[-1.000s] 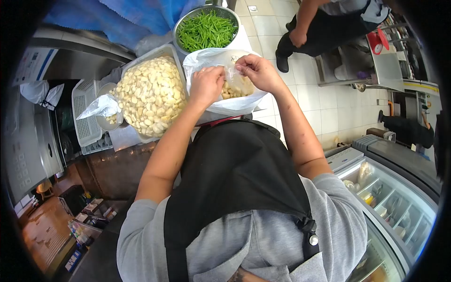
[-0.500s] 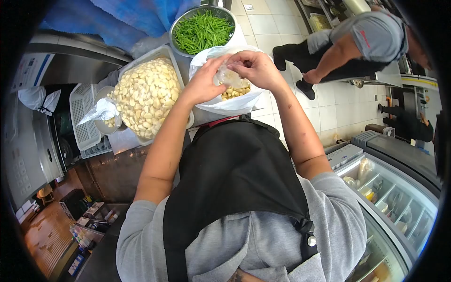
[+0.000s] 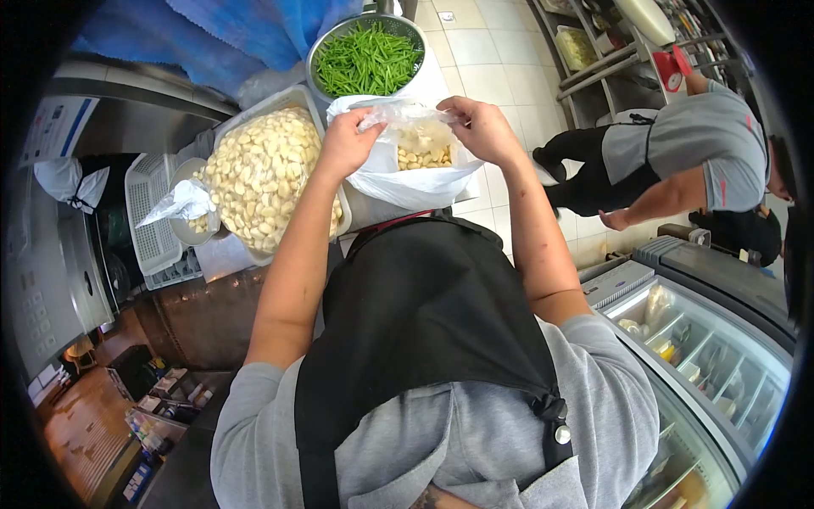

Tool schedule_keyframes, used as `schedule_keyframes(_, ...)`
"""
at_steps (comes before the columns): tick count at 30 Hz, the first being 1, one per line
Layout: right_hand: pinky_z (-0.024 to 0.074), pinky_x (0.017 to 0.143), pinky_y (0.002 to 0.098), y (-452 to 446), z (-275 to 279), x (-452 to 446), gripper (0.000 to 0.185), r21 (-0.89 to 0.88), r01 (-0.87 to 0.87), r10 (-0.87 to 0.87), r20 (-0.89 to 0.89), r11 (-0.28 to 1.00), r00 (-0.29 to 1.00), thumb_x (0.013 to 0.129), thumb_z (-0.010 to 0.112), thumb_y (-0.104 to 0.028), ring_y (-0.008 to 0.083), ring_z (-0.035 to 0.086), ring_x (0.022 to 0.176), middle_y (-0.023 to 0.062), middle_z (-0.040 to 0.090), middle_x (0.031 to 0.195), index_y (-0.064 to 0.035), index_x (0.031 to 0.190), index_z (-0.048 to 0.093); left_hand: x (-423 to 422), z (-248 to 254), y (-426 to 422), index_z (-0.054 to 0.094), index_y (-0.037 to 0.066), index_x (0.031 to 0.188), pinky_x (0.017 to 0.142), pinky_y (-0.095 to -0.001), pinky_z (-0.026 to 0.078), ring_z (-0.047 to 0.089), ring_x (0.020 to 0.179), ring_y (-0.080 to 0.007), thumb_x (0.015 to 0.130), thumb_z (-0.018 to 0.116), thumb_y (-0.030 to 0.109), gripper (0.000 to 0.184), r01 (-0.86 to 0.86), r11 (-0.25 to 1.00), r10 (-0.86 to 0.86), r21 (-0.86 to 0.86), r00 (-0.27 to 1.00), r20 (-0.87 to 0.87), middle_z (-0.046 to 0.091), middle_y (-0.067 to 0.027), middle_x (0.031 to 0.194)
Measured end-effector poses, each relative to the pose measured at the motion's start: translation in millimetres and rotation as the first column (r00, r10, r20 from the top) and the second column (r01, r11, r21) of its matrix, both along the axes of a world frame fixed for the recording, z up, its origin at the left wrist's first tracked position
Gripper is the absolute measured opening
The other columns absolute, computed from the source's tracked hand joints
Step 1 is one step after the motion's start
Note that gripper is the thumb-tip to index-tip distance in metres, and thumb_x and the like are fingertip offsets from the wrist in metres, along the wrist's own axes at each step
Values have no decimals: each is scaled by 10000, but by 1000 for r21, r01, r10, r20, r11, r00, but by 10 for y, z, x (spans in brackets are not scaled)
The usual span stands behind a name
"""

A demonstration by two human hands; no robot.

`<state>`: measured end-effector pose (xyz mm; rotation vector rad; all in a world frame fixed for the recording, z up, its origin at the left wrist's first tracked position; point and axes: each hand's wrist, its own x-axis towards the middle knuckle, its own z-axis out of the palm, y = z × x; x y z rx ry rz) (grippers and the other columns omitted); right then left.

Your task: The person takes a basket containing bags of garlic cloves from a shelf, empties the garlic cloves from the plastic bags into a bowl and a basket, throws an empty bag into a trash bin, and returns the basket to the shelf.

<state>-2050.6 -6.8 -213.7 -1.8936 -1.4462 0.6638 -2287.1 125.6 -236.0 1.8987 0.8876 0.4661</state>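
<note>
My left hand pinches the left side of a clear plastic bag, and my right hand pinches its right side. The clear film is stretched between both hands over an open white plastic bag. Pale tan pieces like nuts or beans show inside the white bag. Just left of my left hand, a large clear bag of pale flat pieces fills a white tray. Behind the white bag sits a metal colander of cut green beans.
A foil-like wrapper lies on a bowl beside a white basket at the left. Another person stands at the right near metal shelves. A glass-topped freezer is at the lower right.
My hands have moved apart, spreading the clear bag's edge between them, and the pieces in the white bag show more. The other person has moved rightward and nearer the freezer.
</note>
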Motion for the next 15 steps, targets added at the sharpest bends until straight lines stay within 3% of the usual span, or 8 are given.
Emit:
schedule_keyframes(3, 562, 794, 339, 16, 3, 19, 262, -1, 52, -50, -254, 999, 966, 886, 664, -81, 186, 686, 780, 114, 750, 890, -22, 1137, 709, -9, 0, 45, 714, -26, 1029, 783, -403, 532, 707, 851, -352, 916, 711, 305, 349, -7, 1000, 8, 17, 998, -67, 728, -230, 921)
schedule_keyframes(6, 562, 781, 324, 40, 76, -2, 247, -26, -13, 10, -94, 1000, 995, 927, 653, -108, 159, 685, 791, 94, 749, 890, -15, 1149, 709, 2, 29, 56, 703, -46, 969, 763, -423, 528, 691, 829, -386, 907, 716, 301, 353, 16, 1000, -18, -10, 976, -216, 707, -252, 879)
schedule_keyframes(7, 567, 772, 330, 54, 53, -9, 248, -62, -51, 44, -108, 997, 993, 922, 659, -130, 207, 729, 807, 136, 762, 896, -28, 1139, 726, 15, 31, 65, 695, -53, 950, 751, -434, 524, 683, 821, -400, 904, 715, 294, 351, 38, 999, -35, 6, 960, -277, 696, -260, 861)
schedule_keyframes(10, 551, 749, 280, 94, 75, -120, 229, 93, 117, -86, -287, 989, 954, 976, 592, -87, 110, 667, 777, 62, 744, 880, 0, 1151, 712, 41, -118, 66, 689, -56, 948, 756, -437, 526, 679, 812, -405, 898, 719, 294, 355, 46, 986, -35, 160, 997, -68, 691, -266, 860)
schedule_keyframes(11, 548, 723, 279, 110, 65, -101, 234, 71, 85, -66, -236, 994, 969, 978, 591, -87, 112, 658, 733, 67, 736, 866, 1, 1162, 705, 34, -160, 102, 689, -56, 948, 756, -437, 526, 679, 812, -405, 898, 719, 294, 355, 47, 986, -36, 160, 997, -67, 691, -266, 860)
schedule_keyframes(13, 557, 717, 302, 131, 14, -79, 247, 20, 140, -129, -269, 990, 954, 977, 583, -113, 138, 685, 732, 92, 743, 853, -20, 1169, 707, 27, -144, 151, 694, -53, 982, 778, -414, 532, 692, 807, -376, 867, 755, 270, 348, 57, 998, -54, 5, 964, -262, 710, -241, 877)
schedule_keyframes(14, 565, 711, 325, 138, 1, -68, 259, -30, 192, -192, -300, 981, 934, 976, 574, -138, 164, 712, 731, 116, 749, 840, -41, 1175, 709, 26, -172, 157, 694, -53, 982, 778, -414, 532, 692, 807, -376, 867, 755, 270, 348, 60, 998, -56, 8, 964, -260, 710, -241, 877)
schedule_keyframes(15, 565, 711, 325, 149, 24, -57, 259, -25, 194, -193, -298, 981, 935, 976, 574, -138, 164, 712, 731, 116, 749, 840, -41, 1175, 709, 30, -198, 155, 705, -47, 995, 777, -386, 532, 699, 803, -321, 860, 767, 232, 316, 27, 1000, -28, -13, 994, -104, 728, -201, 880)
